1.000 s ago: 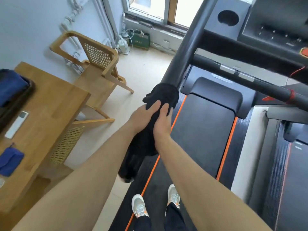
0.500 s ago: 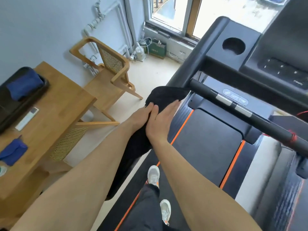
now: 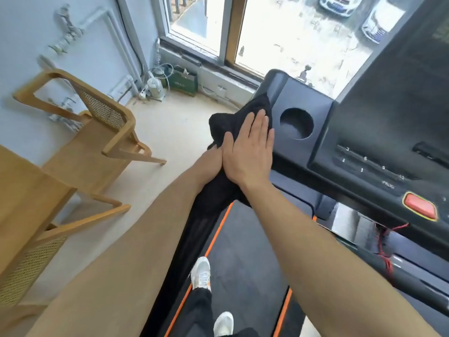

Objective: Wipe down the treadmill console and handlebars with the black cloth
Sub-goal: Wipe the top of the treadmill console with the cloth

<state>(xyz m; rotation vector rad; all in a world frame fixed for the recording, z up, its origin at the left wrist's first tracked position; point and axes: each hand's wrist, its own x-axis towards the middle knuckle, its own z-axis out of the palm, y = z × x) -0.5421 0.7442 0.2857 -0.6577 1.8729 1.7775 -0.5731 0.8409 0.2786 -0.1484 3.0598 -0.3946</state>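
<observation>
Left hand (image 3: 211, 158) mostly hidden beneath right hand (image 3: 250, 152) — console (image 3: 388, 117) cut by right edge, labels (image 3: 387, 185) unreadable.

Logged pale floor (image 3: 175, 132) carrying wooden chair (image 3: 97, 142) at left, green bag (image 3: 183, 81) and white jug (image 3: 154, 87) near the window wall. Found two white shoes (image 3: 200, 273) on treadmill belt (image 3: 243, 251), one ahead of the other. Found black cloth (image 3: 230, 125) draped over left corner of console (image 3: 291, 93), just beside round cup hole (image 3: 296, 122), rest hanging down off the edge. Spotted wooden surface (image 3: 24, 190) at far left, beside chair.
</observation>
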